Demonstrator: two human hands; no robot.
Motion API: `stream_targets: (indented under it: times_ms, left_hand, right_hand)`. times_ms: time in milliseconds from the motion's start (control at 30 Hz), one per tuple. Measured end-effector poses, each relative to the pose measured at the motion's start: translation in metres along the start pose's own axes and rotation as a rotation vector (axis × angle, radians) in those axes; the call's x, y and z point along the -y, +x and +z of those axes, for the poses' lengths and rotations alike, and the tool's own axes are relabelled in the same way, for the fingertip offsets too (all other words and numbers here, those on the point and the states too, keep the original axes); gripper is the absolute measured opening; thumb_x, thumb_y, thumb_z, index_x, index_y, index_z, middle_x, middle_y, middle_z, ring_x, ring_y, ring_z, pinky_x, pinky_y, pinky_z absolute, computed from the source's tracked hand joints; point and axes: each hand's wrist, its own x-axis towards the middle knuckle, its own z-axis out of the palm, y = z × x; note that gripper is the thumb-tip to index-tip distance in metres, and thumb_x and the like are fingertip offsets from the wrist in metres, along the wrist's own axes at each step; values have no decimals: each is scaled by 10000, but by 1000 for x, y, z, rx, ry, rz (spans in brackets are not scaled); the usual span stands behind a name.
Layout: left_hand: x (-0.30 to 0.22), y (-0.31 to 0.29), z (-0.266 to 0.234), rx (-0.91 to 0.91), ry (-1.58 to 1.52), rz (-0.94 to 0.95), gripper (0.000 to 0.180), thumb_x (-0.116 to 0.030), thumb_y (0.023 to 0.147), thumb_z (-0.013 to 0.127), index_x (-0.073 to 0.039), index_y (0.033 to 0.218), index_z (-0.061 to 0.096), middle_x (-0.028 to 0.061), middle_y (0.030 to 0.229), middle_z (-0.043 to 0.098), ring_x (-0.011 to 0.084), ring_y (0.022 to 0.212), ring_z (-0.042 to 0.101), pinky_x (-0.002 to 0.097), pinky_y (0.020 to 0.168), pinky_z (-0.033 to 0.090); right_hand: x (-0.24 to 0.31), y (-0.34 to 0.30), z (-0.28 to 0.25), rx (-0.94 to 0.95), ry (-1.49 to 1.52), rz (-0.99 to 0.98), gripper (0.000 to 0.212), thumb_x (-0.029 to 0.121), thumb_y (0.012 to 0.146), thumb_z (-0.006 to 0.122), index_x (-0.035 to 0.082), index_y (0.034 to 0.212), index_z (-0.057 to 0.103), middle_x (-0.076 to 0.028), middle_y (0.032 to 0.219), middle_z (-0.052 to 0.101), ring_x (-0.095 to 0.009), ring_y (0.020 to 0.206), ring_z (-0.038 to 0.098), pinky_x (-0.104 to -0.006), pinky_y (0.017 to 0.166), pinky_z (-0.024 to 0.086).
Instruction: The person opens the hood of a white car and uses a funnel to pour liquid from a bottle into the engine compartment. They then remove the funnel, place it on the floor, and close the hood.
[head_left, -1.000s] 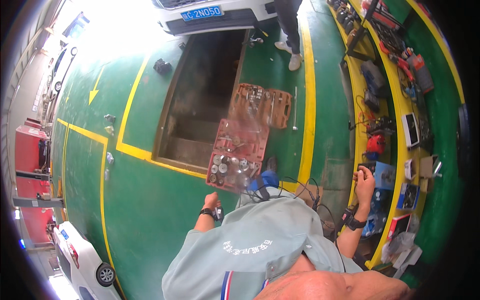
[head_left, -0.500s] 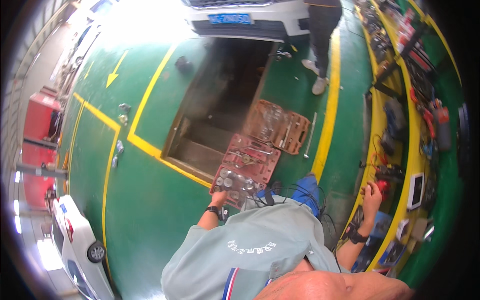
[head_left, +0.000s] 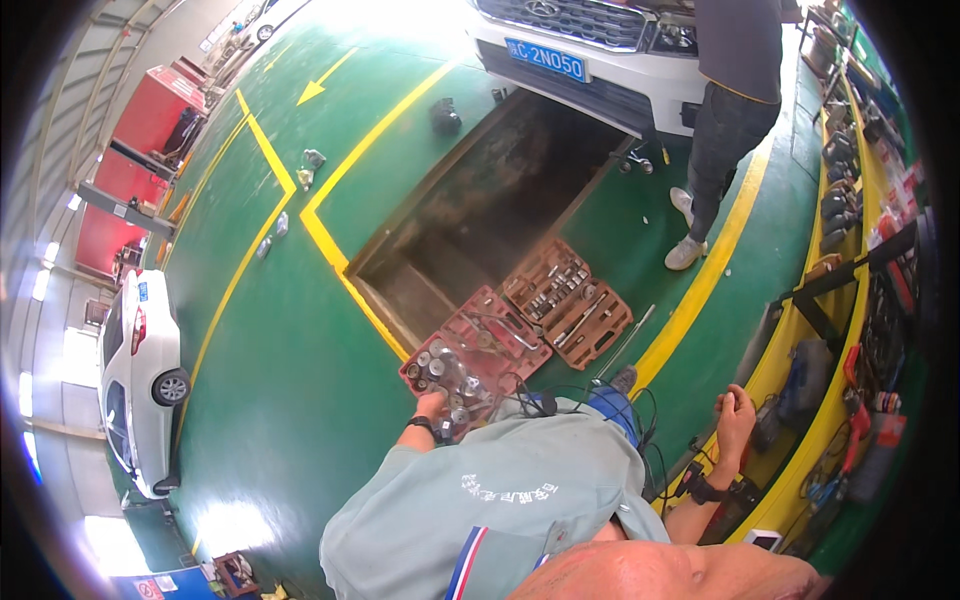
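At frame centre, the left hand (head_left: pixel 432 405) grips the red socket case (head_left: pixel 470 355); carrying it needs level support, while the right hand (head_left: pixel 735 415) hangs loosely curled and empty.

Green floor (head_left: pixel 300 400), red socket cases (head_left: pixel 565 300)

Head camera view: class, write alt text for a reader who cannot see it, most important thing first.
The person's left hand reaches into an open red socket case on the green workshop floor, while the right hand hangs near a yellow bench edge. A second open case lies beside an inspection pit.
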Motion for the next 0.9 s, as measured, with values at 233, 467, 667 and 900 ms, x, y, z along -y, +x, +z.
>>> stream_targets:
  times_ms: [233, 467, 667, 900]
  left_hand:
    - [-183, -32, 84, 280, -39, -230, 262, -182, 907, 622, -21, 1109, 667, 172, 1008, 659, 321, 824, 680, 425, 669, 571]
    - [-169, -39, 119, 60, -366, -408, 297, -276, 928, 635, 0, 1038, 631, 118, 849, 647, 261, 669, 652, 397, 584, 534]
    - [-176, -29, 156, -15, -762, -644, 111, -122, 899, 539, -31, 860, 490, 120, 751, 498, 295, 574, 601, 416, 512, 537]
    - [-204, 60, 188, 7, -758, -767, 196, -194, 937, 562, -22, 1022, 520, 144, 878, 509, 333, 663, 625, 476, 600, 586]
  right_hand:
    - [-18, 111, -65, -81, -312, -499, 252, 125, 1024, 555, -44, 1184, 652, -78, 928, 709, -141, 807, 668, -278, 742, 540]
    - [43, 156, -61, 96, -228, -198, 227, 122, 987, 567, -21, 1135, 662, -84, 843, 692, -154, 750, 651, -291, 695, 515]
    - [91, 209, -49, 218, -138, -151, 235, 128, 996, 592, -23, 1167, 650, -125, 897, 737, -155, 794, 694, -291, 725, 539]
    - [138, 317, -20, 319, -263, -228, 217, 91, 1002, 592, -37, 1170, 640, -91, 886, 725, -133, 798, 678, -284, 752, 546]
